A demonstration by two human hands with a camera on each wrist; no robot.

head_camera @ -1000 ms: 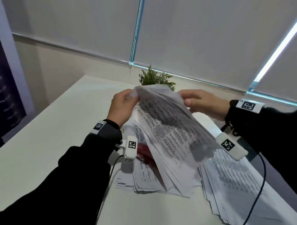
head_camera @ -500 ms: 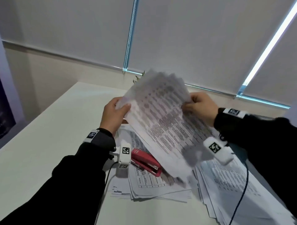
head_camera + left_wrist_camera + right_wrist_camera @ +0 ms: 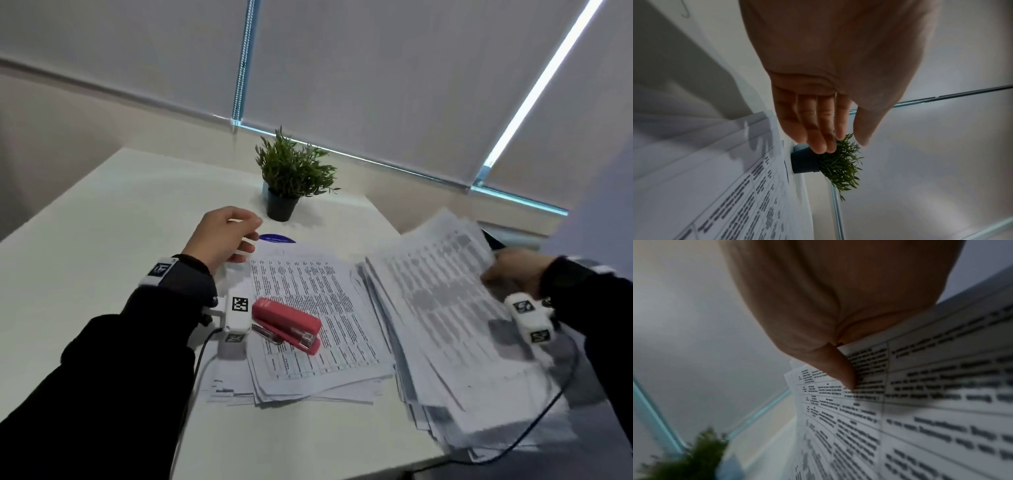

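White table (image 3: 102, 240) under blinds (image 3: 376, 85). Head view: the right hand (image 3: 513, 270) pinches the sheaf of papers (image 3: 438, 301) at its far right edge, over the right pile (image 3: 479, 428). The long axis of the sheaf runs near to far, its top toward the window. The left hand (image 3: 222, 236) hovers relaxed and holds nothing. Left wrist view: fingers (image 3: 818, 126) straight. Right wrist view: thumb (image 3: 840, 368) presses on the printed page.

Paper sheets (image 3: 442, 308): thin, matt white, black print. Stapler (image 3: 287, 320): glossy red plastic shell, bright metal strip beneath. Bench (image 3: 102, 240) smooth matt white; sleeve (image 3: 102, 377) black matt cloth; pot (image 3: 281, 208) matt dark.
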